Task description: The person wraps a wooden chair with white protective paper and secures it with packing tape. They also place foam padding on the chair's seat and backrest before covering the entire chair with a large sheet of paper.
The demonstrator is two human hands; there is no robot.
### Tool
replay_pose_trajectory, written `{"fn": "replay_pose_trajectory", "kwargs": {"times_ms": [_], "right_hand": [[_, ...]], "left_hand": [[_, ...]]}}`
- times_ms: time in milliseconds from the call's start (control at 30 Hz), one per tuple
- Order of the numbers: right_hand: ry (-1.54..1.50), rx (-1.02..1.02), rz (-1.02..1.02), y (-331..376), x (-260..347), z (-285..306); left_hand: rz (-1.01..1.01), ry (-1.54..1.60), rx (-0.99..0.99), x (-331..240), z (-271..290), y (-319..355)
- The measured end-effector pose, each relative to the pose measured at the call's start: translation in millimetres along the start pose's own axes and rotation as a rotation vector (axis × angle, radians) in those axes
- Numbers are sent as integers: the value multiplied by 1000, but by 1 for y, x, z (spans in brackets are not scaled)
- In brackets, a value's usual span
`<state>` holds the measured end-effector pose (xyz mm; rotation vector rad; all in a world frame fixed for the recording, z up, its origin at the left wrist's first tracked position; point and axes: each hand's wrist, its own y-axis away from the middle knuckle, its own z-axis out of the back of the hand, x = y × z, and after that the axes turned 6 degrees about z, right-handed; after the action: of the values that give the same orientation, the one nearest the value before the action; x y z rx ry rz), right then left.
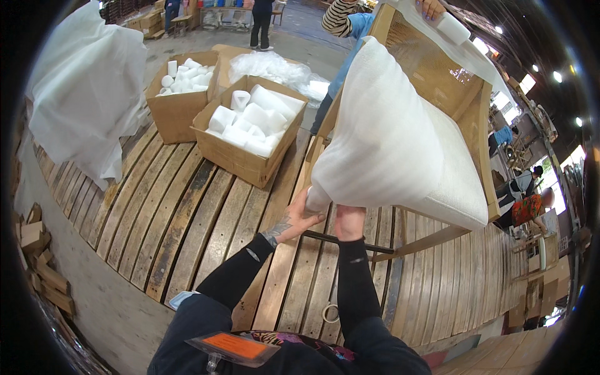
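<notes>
A wooden chair with a woven back (431, 59) and pale upholstered seat (459, 187) stands tilted in front of me. White foam sheet (381, 125) drapes over its near corner and bunches downward around what looks like a leg. My left hand (295, 220) is closed round the lower end of this foam, thumb toward the right. Close beside it, my right hand (350, 223) reaches up under the foam's bottom edge, its fingers hidden. Across the chair, a co-worker's hand (430, 9) rests on another foam piece at the top of the back.
Two cardboard boxes of white foam rolls, one farther (181, 115) and one nearer (240, 159), sit on the slatted wooden platform (187, 206). A large foam sheet (84, 87) hangs at left. A tape roll (330, 312) lies near me. Clear plastic wrap (275, 69) is heaped behind the boxes.
</notes>
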<state>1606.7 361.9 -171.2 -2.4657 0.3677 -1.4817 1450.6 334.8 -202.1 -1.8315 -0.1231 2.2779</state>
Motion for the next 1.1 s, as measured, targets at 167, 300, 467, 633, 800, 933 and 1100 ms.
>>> {"fn": "replay_pose_trajectory", "kwargs": {"times_ms": [167,300,467,633,800,933,1100], "right_hand": [[58,-151,24,37,74,-20],[49,-136,-37,39,108,-29],[392,-180,-169,30,152,-32],[830,-143,501,9,202,-55],[1321,66,585,-114,228,-69],[1133,587,178,-155,232,-71],[1029,423,532,-170,254,-92]], "left_hand": [[26,28,-118,-2,-16,2],[50,106,-107,0,-18,0],[-8,-21,-172,-5,-16,2],[48,141,-104,-8,-18,4],[15,56,-146,0,-19,-1],[-9,9,-157,5,-18,-4],[-5,-55,-173,4,-17,-1]]}}
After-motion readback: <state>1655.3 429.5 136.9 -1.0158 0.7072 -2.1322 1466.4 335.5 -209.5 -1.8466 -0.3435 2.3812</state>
